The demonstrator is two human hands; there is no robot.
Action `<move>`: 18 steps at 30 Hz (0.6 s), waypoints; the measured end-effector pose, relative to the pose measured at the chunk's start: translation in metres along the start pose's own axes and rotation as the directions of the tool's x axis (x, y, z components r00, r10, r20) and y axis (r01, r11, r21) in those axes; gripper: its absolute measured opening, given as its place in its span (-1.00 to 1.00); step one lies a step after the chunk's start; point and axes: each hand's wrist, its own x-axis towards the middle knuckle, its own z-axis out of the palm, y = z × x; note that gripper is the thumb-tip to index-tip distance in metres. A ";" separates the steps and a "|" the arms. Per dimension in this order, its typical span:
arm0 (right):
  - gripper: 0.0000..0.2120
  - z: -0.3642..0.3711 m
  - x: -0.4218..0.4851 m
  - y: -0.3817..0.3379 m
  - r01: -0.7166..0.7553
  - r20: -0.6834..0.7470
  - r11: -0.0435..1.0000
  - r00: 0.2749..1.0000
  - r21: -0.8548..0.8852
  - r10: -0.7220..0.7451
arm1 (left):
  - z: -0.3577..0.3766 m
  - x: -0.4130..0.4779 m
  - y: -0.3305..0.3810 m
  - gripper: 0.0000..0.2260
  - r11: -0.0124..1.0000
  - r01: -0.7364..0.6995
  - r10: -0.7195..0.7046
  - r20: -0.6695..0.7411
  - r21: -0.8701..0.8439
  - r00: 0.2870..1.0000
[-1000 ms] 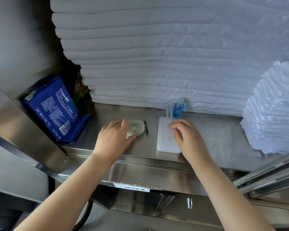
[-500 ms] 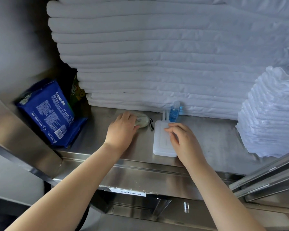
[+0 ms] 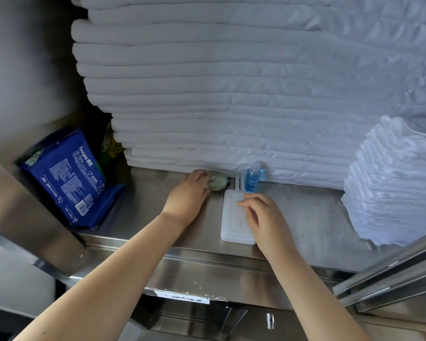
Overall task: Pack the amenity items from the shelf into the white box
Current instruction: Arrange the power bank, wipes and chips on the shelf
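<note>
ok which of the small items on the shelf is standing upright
The small blue bottle, cap up, at the foot of the folded white stack. The white box lies flat; the left hand grips the pale round item.

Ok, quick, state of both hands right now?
Left hand: grips the small round item.
Right hand: open, fingers resting on the white box.

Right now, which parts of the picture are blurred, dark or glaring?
Head view: the round packet in the left hand is smeared; the left corner behind the blue pack lies in shadow; the steel shelf front lip glints softly.
</note>
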 end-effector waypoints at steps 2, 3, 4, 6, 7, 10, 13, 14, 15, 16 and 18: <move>-0.82 0.000 0.000 0.000 -0.004 0.003 1.000 1.000 -0.003 0.004 | -0.003 -0.008 -0.002 -0.57 1.000 0.011 -0.011 0.001 -0.017 1.000; -0.81 0.000 0.000 0.000 -0.005 0.000 1.000 1.000 -0.001 0.005 | -0.006 -0.014 -0.003 -0.54 1.000 0.013 -0.013 -0.016 -0.014 1.000; -0.81 0.000 0.000 0.000 -0.005 -0.004 1.000 1.000 0.001 0.005 | -0.009 -0.021 -0.004 -0.52 1.000 0.009 -0.010 -0.041 -0.009 0.999; -0.81 -0.001 -0.001 0.000 -0.002 -0.003 1.000 1.000 -0.003 0.002 | -0.018 -0.037 -0.010 -0.52 1.000 0.002 -0.002 -0.087 0.003 0.996; -0.82 -0.001 -0.001 0.000 0.001 0.000 1.000 1.000 -0.011 -0.001 | -0.024 -0.044 -0.015 -0.53 1.000 0.002 0.001 -0.106 0.023 0.994; -0.83 0.000 0.001 -0.002 0.009 0.005 0.998 1.000 -0.069 -0.009 | -0.046 -0.062 -0.032 -0.60 0.994 0.018 -0.002 -0.155 0.106 0.988; -0.78 0.005 0.009 -0.010 0.049 0.038 0.993 0.998 -0.111 -0.045 | -0.072 -0.074 -0.044 -0.65 0.980 0.035 0.012 -0.232 0.195 0.973; -0.78 0.008 0.013 -0.015 0.077 0.052 0.991 0.996 -0.106 -0.071 | -0.080 -0.076 -0.047 -0.64 0.969 0.045 0.021 -0.263 0.243 0.965; -0.78 0.012 0.018 -0.022 0.109 0.071 0.989 0.992 -0.097 -0.103 | -0.091 -0.078 -0.052 -0.63 0.955 0.069 0.019 -0.291 0.289 0.957; -0.79 0.016 0.023 -0.030 0.138 0.089 0.986 0.988 -0.090 -0.130 | -0.100 -0.079 -0.056 -0.62 0.941 0.100 0.007 -0.314 0.323 0.949; -0.81 0.026 0.033 -0.046 0.207 0.115 0.976 0.973 -0.070 -0.199 | -0.121 -0.081 -0.064 -0.60 0.909 0.192 -0.055 -0.350 0.370 0.935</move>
